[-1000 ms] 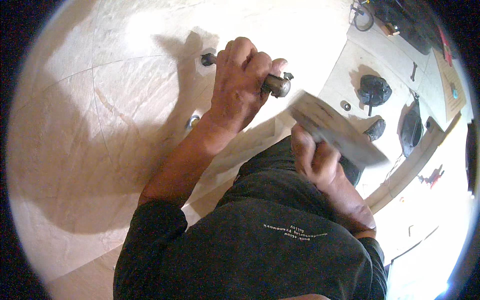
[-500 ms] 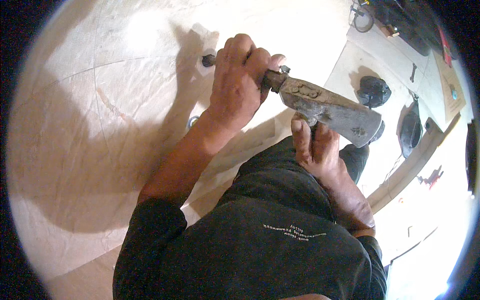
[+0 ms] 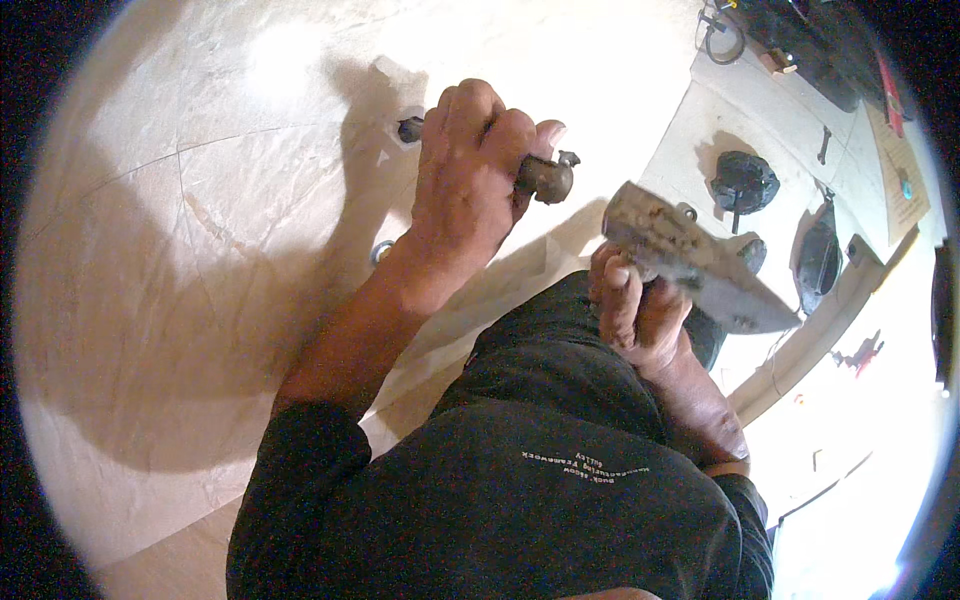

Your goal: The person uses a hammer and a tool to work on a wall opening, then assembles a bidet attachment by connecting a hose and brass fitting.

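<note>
A steel chisel [image 3: 548,181] with a battered, mushroomed head is wrapped in the fingers of my left hand [image 3: 465,180]. Its struck end points right, and a dark patch shows at the other side of the fist, against the pale tiled surface; whether this is the tip or a hole I cannot tell. My right hand [image 3: 645,315] grips a hammer by its handle, which is mostly hidden. The worn, scarred hammer head [image 3: 690,255] is slightly blurred and stands apart from the chisel, to its lower right.
Pale tiles [image 3: 120,330] with thin joint lines and my shadow fill the left. On the right lie a black rounded object [image 3: 745,182], a black pouch-like thing [image 3: 820,260], a small spanner-like tool [image 3: 825,145] and a red-handled tool [image 3: 862,352]. A cable loop [image 3: 725,42] is at upper right.
The hammer head has moved right and down, away from the chisel's struck end, leaving a gap. My left hand keeps its grip on the chisel and has shifted only slightly.
</note>
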{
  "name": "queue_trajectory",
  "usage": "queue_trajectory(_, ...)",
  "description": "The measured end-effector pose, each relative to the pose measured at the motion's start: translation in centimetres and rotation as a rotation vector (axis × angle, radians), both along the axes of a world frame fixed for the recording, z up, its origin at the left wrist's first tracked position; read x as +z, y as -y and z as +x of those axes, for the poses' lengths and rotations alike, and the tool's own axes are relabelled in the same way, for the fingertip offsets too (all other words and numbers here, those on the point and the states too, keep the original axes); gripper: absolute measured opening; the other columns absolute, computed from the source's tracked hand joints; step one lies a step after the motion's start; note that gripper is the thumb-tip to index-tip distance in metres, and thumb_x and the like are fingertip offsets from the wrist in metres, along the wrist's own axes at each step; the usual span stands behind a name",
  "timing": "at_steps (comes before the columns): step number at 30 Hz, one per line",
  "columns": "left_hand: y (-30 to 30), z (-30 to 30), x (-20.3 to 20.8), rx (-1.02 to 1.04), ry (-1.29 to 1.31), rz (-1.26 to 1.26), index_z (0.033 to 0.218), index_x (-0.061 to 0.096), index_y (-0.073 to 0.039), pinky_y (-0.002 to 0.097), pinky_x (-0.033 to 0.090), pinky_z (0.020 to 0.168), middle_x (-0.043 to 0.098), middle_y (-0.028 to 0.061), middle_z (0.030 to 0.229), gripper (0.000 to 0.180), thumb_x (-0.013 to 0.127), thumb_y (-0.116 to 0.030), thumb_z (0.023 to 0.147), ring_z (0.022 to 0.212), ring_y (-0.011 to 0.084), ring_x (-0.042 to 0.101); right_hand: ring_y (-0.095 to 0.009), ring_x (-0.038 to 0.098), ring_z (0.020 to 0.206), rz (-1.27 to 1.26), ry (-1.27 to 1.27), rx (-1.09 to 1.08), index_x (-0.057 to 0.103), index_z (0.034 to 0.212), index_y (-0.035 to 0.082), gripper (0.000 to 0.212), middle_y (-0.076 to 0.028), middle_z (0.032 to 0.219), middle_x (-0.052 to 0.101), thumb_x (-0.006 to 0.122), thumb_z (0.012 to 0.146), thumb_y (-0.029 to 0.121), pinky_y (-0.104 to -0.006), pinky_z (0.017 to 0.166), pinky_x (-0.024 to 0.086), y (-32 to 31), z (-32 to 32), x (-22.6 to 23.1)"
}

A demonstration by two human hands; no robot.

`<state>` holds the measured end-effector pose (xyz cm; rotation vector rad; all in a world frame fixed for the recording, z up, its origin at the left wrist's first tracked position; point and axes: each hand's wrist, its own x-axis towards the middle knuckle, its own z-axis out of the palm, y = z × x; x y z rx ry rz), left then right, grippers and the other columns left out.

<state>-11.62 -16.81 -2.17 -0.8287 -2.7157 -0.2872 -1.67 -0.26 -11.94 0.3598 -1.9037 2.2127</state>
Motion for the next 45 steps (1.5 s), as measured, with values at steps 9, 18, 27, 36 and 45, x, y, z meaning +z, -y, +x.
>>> queue_trajectory(9, -0.5, -0.2, 1.3, -0.111, 0.041, -0.099, 0.066, 0.053, -0.008, 0.0405, 0.043, 0.048, 0.047, 0.0072, 0.066, 0.033, 0.079, -0.021, 0.081, 0.057, 0.0272, 0.054, -0.03, 0.066, 0.066, 0.169, 0.224, 0.131, 0.069, 0.099, 0.002, 0.016, -0.014, 0.076, 0.067, 0.062, 0.094, 0.015, -0.0417, 0.059, 0.052, -1.6, 0.0, 0.8)
queue_trajectory(18, 1.2, -0.5, 1.1, -0.135, 0.173, -0.146, 0.067, 0.053, -0.008, 0.0404, 0.042, 0.046, 0.048, 0.0055, 0.061, 0.036, 0.082, -0.027, 0.08, 0.051, 0.026, 0.053, -0.019, 0.059, 0.072, 0.437, -0.156, 0.16, 0.046, 0.117, 0.004, 0.018, -0.016, 0.1, 0.057, 0.05, 0.101, 0.011, -0.0336, 0.052, 0.05, -0.6, 0.7, -0.9)
queue_trajectory(27, 0.0, -1.2, 0.8, -0.234, 0.012, -0.045, 0.072, 0.05, -0.01, 0.0388, 0.041, 0.049, 0.045, 0.0024, 0.063, 0.043, 0.09, -0.021, 0.063, 0.056, 0.0245, 0.052, -0.015, 0.05, 0.05, -0.106, -0.009, 0.074, 0.044, 0.108, 0.002, 0.012, -0.013, 0.069, 0.055, 0.041, 0.106, 0.013, -0.0294, 0.043, 0.043, -1.4, -0.2, -0.2)
queue_trajectory(36, -1.3, -1.7, 1.9, 0.008, 0.501, -0.489, 0.067, 0.065, -0.008, 0.0467, 0.053, 0.061, 0.065, 0.0143, 0.065, 0.027, 0.071, -0.029, 0.083, 0.065, 0.0355, 0.068, -0.014, 0.048, 0.051, -0.165, 0.059, 0.118, 0.047, 0.106, 0.002, 0.013, -0.01, 0.071, 0.053, 0.039, 0.107, 0.013, -0.0283, 0.043, 0.04, -2.8, -0.4, 0.0)
queue_trajectory(45, -0.6, -2.5, 2.4, -0.001, 0.559, -0.518, 0.073, 0.065, -0.007, 0.0487, 0.052, 0.063, 0.065, 0.0138, 0.067, 0.019, 0.074, -0.023, 0.077, 0.069, 0.0359, 0.067, -0.014, 0.049, 0.051, -0.267, 0.164, 0.119, 0.048, 0.103, 0.001, 0.012, -0.009, 0.072, 0.053, 0.043, 0.105, 0.011, -0.0298, 0.042, 0.039, -3.1, 1.4, -1.5)
